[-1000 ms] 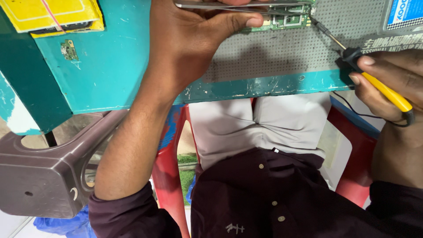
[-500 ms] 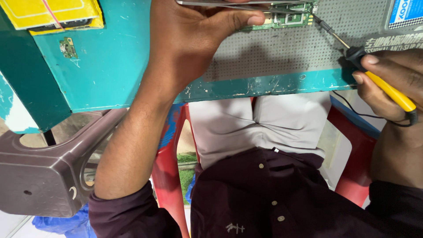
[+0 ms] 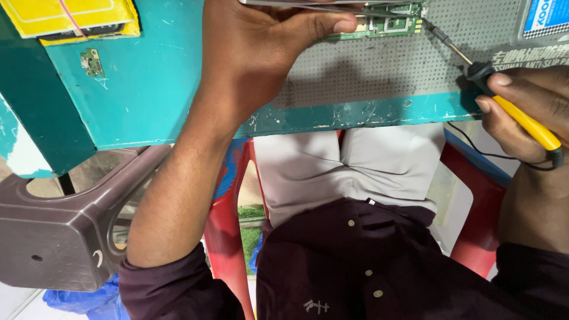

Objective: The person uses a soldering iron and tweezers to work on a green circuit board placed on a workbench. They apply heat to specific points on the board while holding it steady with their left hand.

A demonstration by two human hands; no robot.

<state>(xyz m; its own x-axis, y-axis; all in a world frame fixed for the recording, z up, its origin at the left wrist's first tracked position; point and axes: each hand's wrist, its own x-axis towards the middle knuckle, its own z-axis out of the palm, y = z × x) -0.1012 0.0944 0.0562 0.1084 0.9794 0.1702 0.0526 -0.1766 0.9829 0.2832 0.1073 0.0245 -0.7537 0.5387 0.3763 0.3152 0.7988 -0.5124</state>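
Two hands work at a teal workbench [image 3: 148, 89] whose near edge is chipped, and most of the surface under them is covered by a grey perforated mat [image 3: 379, 71]. Well off to the left hand's outer side stands a brown plastic stool [image 3: 59, 237]. Below the wrists, the red chair [image 3: 225, 237] shows between the person's forearms.

The left hand [image 3: 255, 53] reaches up over the mat, its thumb stretched flat toward a green circuit board [image 3: 385, 24] and touching the board's near end. A thin grey metal strip [image 3: 308, 5] runs just above the thumb. The fingers are cut off by the top of the view, so I cannot tell whether this hand clamps anything or only presses down.

The right hand [image 3: 527, 101] is wrapped closed around the yellow handle of a soldering iron [image 3: 521, 118], with fingertips up at the black collar (a pencil-like hold). From that grip the shaft slants away up and leftward, and its tip meets the board's far end, just opposite the left thumb. A black cable [image 3: 474, 145] trails from the handle's rear under the palm.

By my reading this is the soldering contact itself, at the board's edge. Any following move calls for a steady tip and a firmly pinned board.
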